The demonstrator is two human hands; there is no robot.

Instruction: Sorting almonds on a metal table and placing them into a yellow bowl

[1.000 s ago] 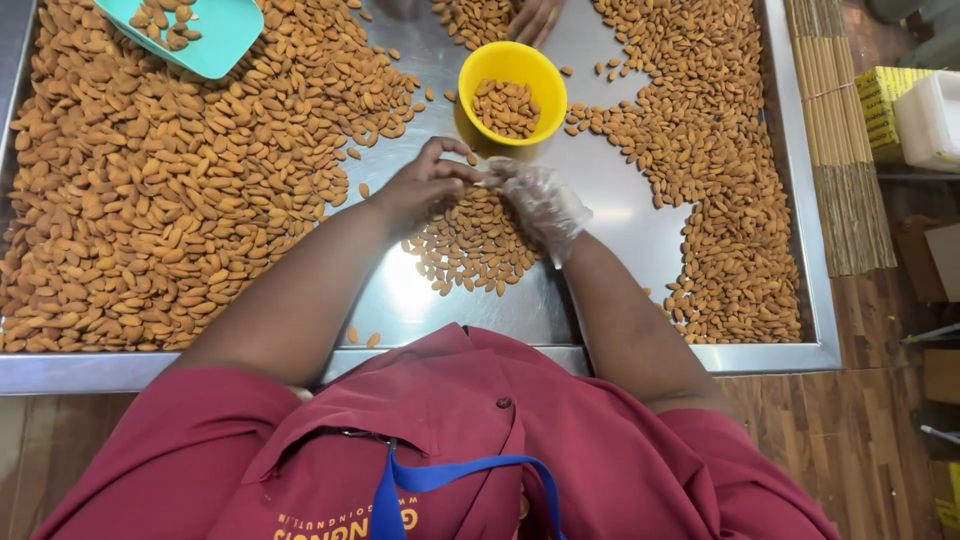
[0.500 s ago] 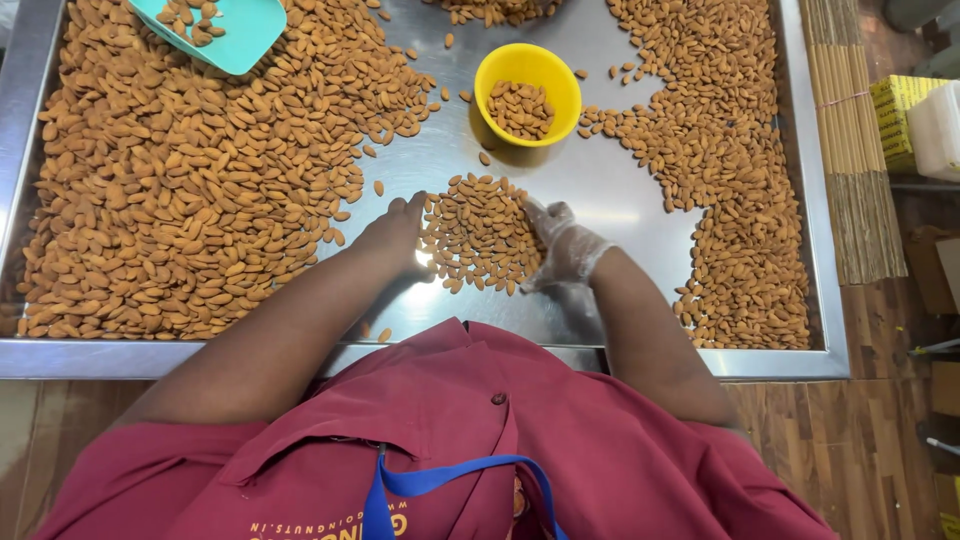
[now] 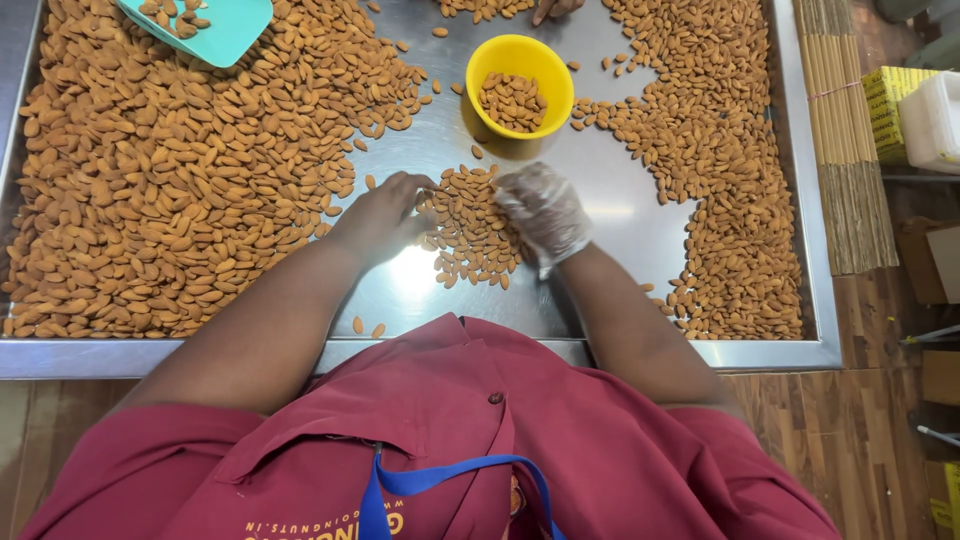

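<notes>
Steel tray [image 3: 640, 215] spread with almonds: near its front edge a small almond pile [image 3: 470, 225] lies between my hands, bare left hand [image 3: 383, 212] and gloved right hand [image 3: 545, 210] both open, flanking it equally close.

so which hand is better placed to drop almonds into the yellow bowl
Probably the right hand, gloved: it rests at the small almond pile almost directly below the yellow bowl. The bare left hand sits farther to the side.
</notes>
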